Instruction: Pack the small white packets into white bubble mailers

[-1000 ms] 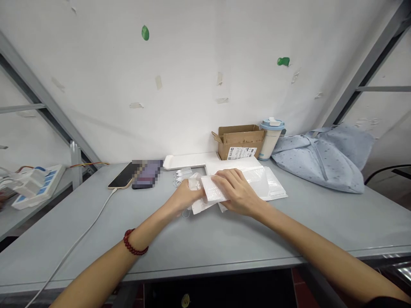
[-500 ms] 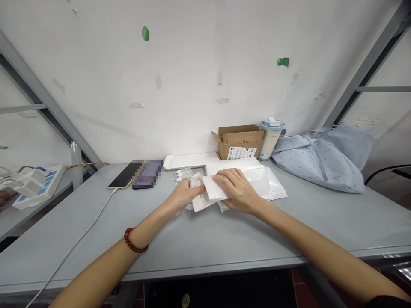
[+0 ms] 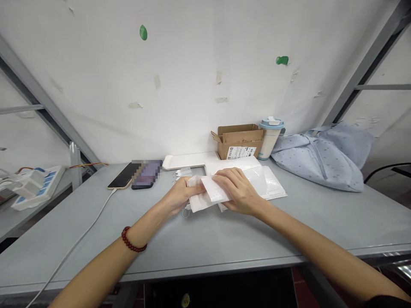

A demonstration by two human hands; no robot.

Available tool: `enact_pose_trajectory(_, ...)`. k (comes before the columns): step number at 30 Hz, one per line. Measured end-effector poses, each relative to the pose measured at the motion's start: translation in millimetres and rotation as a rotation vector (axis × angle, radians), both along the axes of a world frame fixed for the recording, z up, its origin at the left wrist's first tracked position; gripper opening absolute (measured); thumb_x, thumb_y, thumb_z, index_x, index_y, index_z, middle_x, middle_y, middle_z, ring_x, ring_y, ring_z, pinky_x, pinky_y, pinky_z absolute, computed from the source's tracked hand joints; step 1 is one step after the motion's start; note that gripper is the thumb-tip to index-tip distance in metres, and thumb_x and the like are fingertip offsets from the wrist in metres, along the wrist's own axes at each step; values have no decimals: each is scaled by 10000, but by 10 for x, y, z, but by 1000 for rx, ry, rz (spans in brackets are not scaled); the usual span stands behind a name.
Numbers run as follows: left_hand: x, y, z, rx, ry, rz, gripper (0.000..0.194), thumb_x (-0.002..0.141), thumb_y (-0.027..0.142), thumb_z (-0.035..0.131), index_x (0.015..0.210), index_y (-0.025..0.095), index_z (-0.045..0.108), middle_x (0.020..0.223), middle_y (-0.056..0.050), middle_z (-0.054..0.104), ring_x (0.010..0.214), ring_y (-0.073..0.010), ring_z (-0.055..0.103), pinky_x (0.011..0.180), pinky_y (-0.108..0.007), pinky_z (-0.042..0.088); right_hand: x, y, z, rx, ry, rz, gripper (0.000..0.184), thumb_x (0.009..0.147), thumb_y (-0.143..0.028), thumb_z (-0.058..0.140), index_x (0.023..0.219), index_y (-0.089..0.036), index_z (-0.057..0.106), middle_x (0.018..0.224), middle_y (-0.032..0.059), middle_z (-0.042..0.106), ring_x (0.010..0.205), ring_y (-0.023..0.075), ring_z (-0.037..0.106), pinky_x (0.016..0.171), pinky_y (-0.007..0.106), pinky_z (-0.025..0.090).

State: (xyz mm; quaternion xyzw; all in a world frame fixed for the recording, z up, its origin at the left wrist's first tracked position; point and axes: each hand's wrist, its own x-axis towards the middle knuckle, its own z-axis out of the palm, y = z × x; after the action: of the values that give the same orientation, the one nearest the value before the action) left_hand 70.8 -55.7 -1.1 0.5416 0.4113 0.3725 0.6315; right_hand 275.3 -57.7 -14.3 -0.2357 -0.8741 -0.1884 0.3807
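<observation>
A white plastic padded envelope (image 3: 199,202) with a shiny bubbled surface is held between both hands over the table, its mouth spread apart. My left hand (image 3: 175,196) is closed on its left side, the fingers partly hidden by the plastic. Wrapped over the right side is my right hand (image 3: 239,190), its fingers bent around that edge. More flat white envelopes (image 3: 272,184) lie under and behind the right hand. Small white pieces with thin loops (image 3: 183,173) rest beyond the left hand, and another looped piece (image 3: 186,212) shows just below it.
Two phones lie left, one black-screened (image 3: 123,176) with a white cable (image 3: 86,229), the other partly blurred (image 3: 144,184). Along the wall stand a white tray (image 3: 188,161), a cardboard box (image 3: 242,139) and a lidded cup (image 3: 269,139). A blue cloth bag (image 3: 321,160) lies right; a power strip (image 3: 41,188) sits far left.
The envelope's mouth gapes slightly wider, and my left hand has shifted a little to the left. My right hand keeps its hold almost unmoved.
</observation>
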Motion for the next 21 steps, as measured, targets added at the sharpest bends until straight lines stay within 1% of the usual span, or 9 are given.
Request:
enact_pose_trajectory(3,48,-22,-32,46,68,28,256,574,274,773,700,138,597,651,11,571,605,-115,508,551,-219,377,-27,-21,0,-11,-28,9,404,767,-183,485,1166,-137,441,1035,141,570,936,244,503,769,398,420)
enact_pose_trajectory(6,104,-54,-46,70,135,92,229,589,267,748,651,144,564,609,27,540,573,-106,485,525,-214,359,-50,-28,-15,13,-71,17,380,785,-168,463,1162,-124,448,1065,150,574,988,253,506,799,410,423)
enact_pose_trajectory(8,128,-67,-40,43,110,134,222,607,284,726,645,148,555,605,25,544,576,-114,498,527,-218,371,-53,-23,-32,43,-89,2,368,789,-134,456,1157,-111,458,1120,169,561,1060,263,492,847,423,414)
enact_pose_trajectory(11,122,-60,-5,-34,26,205,199,642,295,691,725,153,578,661,8,587,620,-129,540,552,-226,409,-32,1,-58,121,-68,-55,336,803,-82,447,1135,-114,481,1191,190,533,1150,264,459,901,428,396)
enact_pose_trajectory(14,77,-32,35,-69,30,262,191,664,275,668,788,153,589,674,7,586,591,-109,533,498,-204,396,-1,42,-82,175,-68,-137,328,829,-57,415,1134,-144,495,1169,159,557,1130,238,480,902,417,395)
enact_pose_trajectory(16,45,-14,49,-69,70,248,160,684,276,640,767,153,582,626,14,558,525,-101,503,426,-202,361,11,72,-99,170,-101,-201,351,842,-53,392,1165,-149,489,1149,148,569,1107,234,496,890,415,396)
enact_pose_trajectory(18,27,-8,54,-66,116,225,136,699,282,614,726,156,569,577,18,535,475,-104,483,377,-208,336,10,97,-119,154,-139,-256,364,849,-63,393,1196,-132,481,1144,159,569,1098,248,502,877,421,394)
enact_pose_trajectory(21,29,-25,62,-62,155,180,147,715,286,594,668,153,552,542,11,535,445,-103,478,355,-207,332,-3,119,-150,141,-189,-301,360,856,-93,419,1210,-122,482,1142,167,567,1079,263,508,874,428,389)
